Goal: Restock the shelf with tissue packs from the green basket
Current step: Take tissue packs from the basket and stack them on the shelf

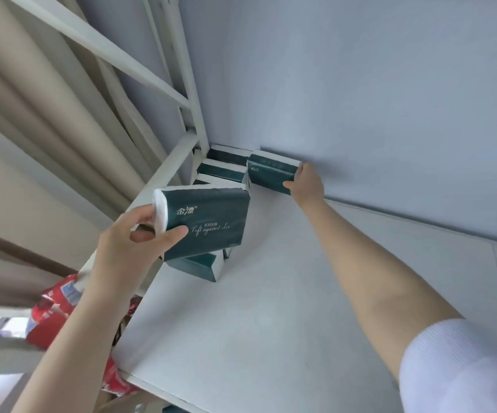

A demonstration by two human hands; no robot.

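**Stock entry: dark green tissue packs, shelf top, two in hand**

1. Shelf [271, 308]. I log one white board fixed to a pale frame, with a grey wall behind it. Most of the board is bare.

2. Shelved packs [226, 165]. A short stack sits in the far corner at 11 o'clock from the board's middle, tight to the frame post. One more pack [199, 265] lies nearer, at 9 o'clock, partly under the pack in my left hand.

3. Left-hand pack [208, 225]. Soft film wrap over folded tissue; I judge it light, squashy and a little slick. My left hand [128, 242] has its grip clamped on the white short end, thumb on the printed face.

4. Right-hand pack [271, 172]. It stands on edge against the wall at 12 o'clock. My right hand [308, 183] has its grip closed over the right end.

5. Handling note. Hold across the short end or the full thickness; a hard squeeze dents it.

6. Green basket: not in view.
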